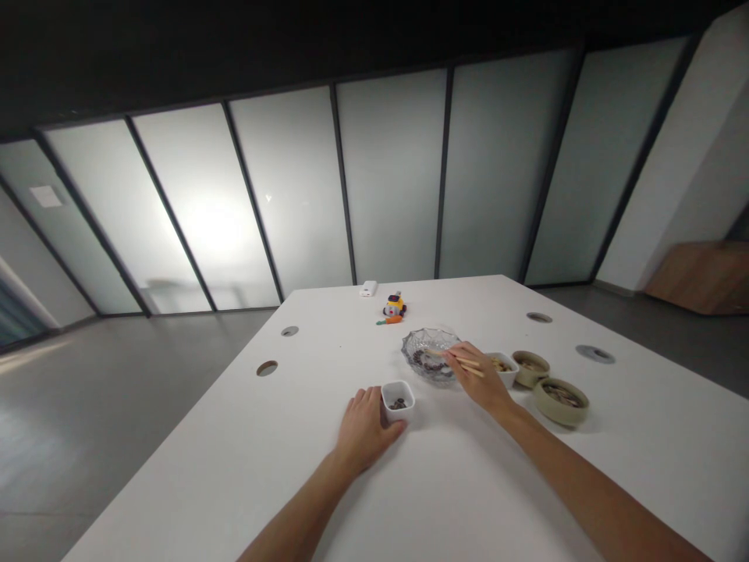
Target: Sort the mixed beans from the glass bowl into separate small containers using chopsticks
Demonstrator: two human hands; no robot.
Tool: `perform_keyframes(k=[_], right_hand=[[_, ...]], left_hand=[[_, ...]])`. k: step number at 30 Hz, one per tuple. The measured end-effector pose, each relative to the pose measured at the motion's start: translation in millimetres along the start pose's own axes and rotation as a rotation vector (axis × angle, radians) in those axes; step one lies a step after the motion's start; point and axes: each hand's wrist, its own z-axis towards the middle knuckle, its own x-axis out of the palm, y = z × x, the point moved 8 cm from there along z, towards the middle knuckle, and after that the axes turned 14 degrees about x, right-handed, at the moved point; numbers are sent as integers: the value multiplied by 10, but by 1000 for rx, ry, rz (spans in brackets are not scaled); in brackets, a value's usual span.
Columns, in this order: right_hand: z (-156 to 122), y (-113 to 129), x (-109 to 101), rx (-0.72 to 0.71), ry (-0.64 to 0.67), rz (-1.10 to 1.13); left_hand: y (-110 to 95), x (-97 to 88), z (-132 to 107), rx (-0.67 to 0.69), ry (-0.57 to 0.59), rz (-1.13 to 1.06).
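Observation:
My left hand [363, 428] rests on the white table [292, 453] with its fingers curled against the left side of a small white square cup [398, 400] that has a few dark bits inside. My right hand [477, 380] grips a pair of wooden chopsticks [462, 361], whose tips reach into a clear glass bowl [430, 353] holding dark pieces. The glass bowl stands just beyond the white cup.
Right of my right hand stand a small white dish [503, 367] and two beige bowls [531, 368] [560, 400] with contents. A small yellow toy [394, 305], an orange piece [392, 319] and a white box [368, 289] lie farther back. Round cable holes [267, 368] dot the table.

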Motion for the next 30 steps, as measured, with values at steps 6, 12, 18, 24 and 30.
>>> perform_keyframes(k=[6,12,18,24,30], right_hand=[[226,-107,-241,247,-43,252],[281,-1,-159,495,251,655],[282,144,-154,418,272,615],[240,180,-261,113,-9,98],[86,239,20,3,114,42]], left_hand=[[-10,-12,-5,0,0,-1],[-9,-11,2,2,-1,-14],[-6,-18,1,-12,-1,-16],[-13,-17,-5,-15,16,-6],[-24,-26,-2,-14,13,2]])
